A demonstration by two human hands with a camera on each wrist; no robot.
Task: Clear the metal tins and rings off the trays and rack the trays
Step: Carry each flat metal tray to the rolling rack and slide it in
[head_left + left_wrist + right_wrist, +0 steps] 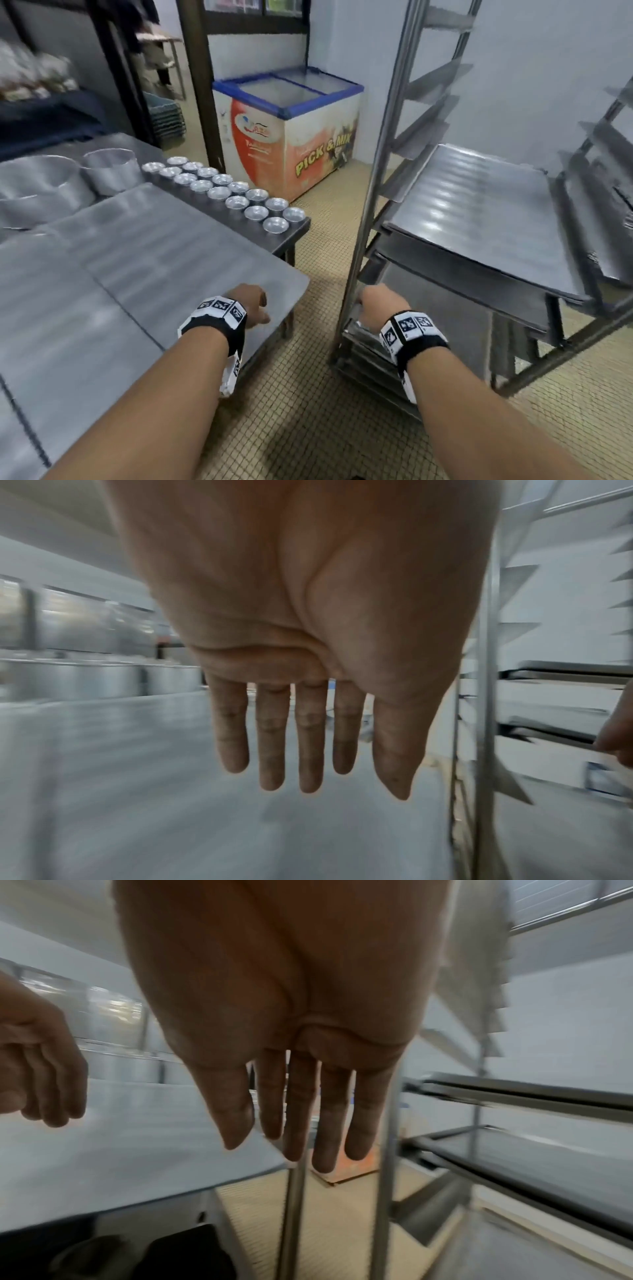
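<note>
Several small round metal tins (226, 192) stand in rows along the table's far right edge. Two tall metal rings (109, 171) stand behind them at the left. A bare flat tray (154, 240) lies on the table, with another tray (51, 325) to its left. My left hand (253, 308) hovers over the near right corner of the first tray, fingers straight (308, 777) and holding nothing. My right hand (380, 305) is beside the rack's front post (373, 192), fingers also straight (298, 1150) and empty. Trays (479, 212) sit on the rack's runners.
A chest freezer (291, 137) with a blue rim stands behind the gap between table and rack. A tiled floor (308, 394) runs between them. The rack's upper runners (435, 82) hold nothing. A stack of crates (168, 116) sits on the floor at the back left.
</note>
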